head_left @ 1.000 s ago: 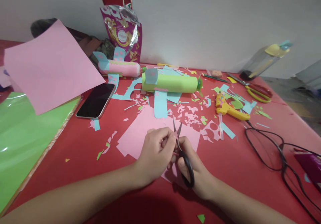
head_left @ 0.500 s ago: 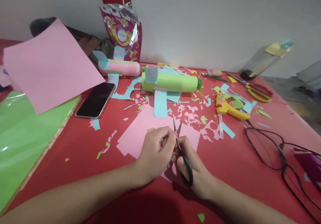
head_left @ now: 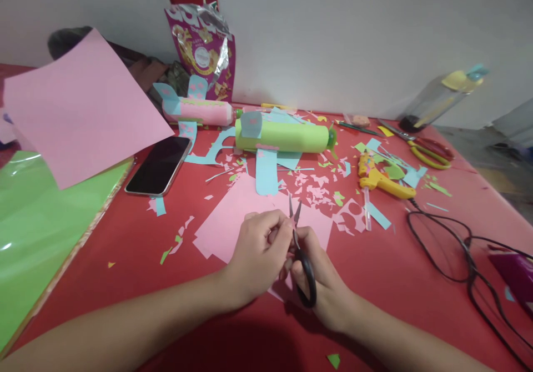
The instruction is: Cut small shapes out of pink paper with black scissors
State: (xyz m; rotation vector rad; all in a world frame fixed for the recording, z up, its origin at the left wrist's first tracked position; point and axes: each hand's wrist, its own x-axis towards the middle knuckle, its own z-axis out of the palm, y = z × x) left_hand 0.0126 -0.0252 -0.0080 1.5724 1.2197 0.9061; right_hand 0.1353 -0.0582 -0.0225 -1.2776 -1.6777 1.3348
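My right hand (head_left: 322,280) is closed around the black handles of a small pair of scissors (head_left: 307,277), whose blades point away from me and stand slightly apart. Between the fingertips of my left hand (head_left: 260,250) is a tiny piece of pink paper (head_left: 293,224), right at the blades. Its outline is mostly hidden by my fingers. Beneath both hands lie pink paper sheets (head_left: 227,216) on the red table (head_left: 175,316). Just beyond them is a green paper-covered tube (head_left: 291,137) with light blue paper fins, with pink paper scraps (head_left: 312,186) scattered beside it.
At the left are a phone (head_left: 158,166), a large pink sheet (head_left: 87,111) and a green sheet (head_left: 37,233). A pink tube (head_left: 202,111) lies behind. On the right are a yellow glue gun (head_left: 383,180) with its black cable (head_left: 468,255), larger scissors (head_left: 428,150) and a bottle (head_left: 437,100).
The scissors' handles have shifted very slightly left as my right hand turns a little. My left hand keeps its pinch on the pink piece; the rest looks the same.
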